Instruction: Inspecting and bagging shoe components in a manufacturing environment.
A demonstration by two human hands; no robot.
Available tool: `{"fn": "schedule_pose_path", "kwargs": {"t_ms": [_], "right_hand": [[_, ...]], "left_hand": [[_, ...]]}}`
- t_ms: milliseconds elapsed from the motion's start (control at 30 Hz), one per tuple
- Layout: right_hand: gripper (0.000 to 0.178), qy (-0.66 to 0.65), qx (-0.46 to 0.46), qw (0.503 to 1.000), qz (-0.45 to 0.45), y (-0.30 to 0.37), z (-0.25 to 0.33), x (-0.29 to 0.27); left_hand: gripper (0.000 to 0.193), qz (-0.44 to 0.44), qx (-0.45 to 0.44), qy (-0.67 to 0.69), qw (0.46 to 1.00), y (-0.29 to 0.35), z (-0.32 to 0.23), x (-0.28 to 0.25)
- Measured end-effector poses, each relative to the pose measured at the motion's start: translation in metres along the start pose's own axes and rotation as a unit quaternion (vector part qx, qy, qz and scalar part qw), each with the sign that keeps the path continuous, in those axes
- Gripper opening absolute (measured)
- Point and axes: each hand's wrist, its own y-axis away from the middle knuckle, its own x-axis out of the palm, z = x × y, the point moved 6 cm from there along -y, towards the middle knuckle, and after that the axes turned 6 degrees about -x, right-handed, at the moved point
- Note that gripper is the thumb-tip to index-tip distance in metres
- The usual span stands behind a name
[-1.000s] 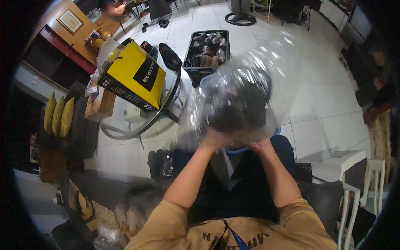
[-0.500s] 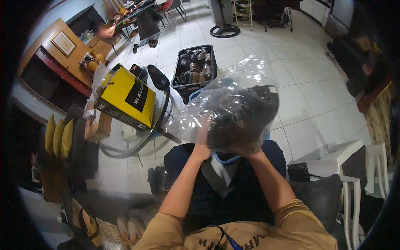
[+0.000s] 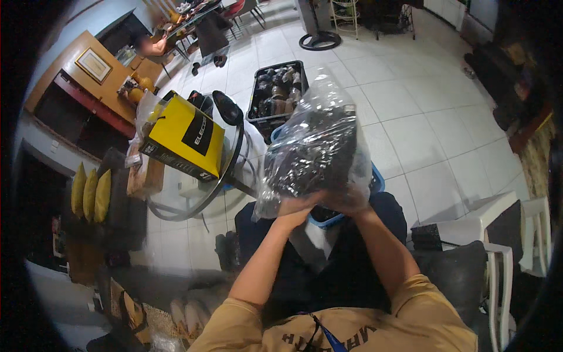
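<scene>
We hold bag (image 3: 316, 146) at 12 o'clock, left hand (image 3: 296, 205) and right hand (image 3: 346, 202) clenched on its bottom; dark item already inside, bag seemingly unsealed, blue basket (image 3: 334, 218) beneath.

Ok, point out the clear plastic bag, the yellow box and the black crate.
clear plastic bag (image 3: 314, 146), head view, crinkled front.
yellow box (image 3: 176, 141), head view, yellow top face.
black crate (image 3: 258, 120), head view, near rim.

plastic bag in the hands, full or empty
Full: the clear bag bulges with something dark, gripped at its bottom by the left hand and right hand.
</scene>
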Motion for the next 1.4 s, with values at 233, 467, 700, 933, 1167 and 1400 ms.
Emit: {"fn": "schedule_pose_path", "kwargs": {"t_ms": [233,467,700,933,1167,1400], "right_hand": [[0.074,-0.030,0.019,0.999,-0.009,0.011,-0.011,-0.002],[0.059,-0.466,0.034,0.884,0.036,0.012,-0.004,0.023],[0.065,-0.567,0.204,0.796,0.055,0.033,-0.011,0.032],[0.080,-0.509,0.353,0.779,0.094,0.059,-0.058,0.047],[0.046,-0.153,0.100,0.968,-0.169,-0.040,0.019,-0.011],[0.034,-0.156,0.035,0.987,-0.017,-0.039,0.017,-0.008]], "left_hand": [[0.052,0.044,-0.165,0.315,0.934,0.025,-0.008,-0.048],[0.041,0.018,-0.161,0.222,0.962,0.008,0.013,-0.006],[0.057,0.158,-0.095,0.351,0.918,0.003,0.007,-0.006],[0.054,-0.054,-0.154,0.570,0.806,-0.004,0.024,-0.007],[0.029,-0.054,-0.223,0.871,0.435,-0.004,0.038,0.044],[0.034,-0.130,-0.267,0.905,0.305,-0.018,0.040,0.004]]}}
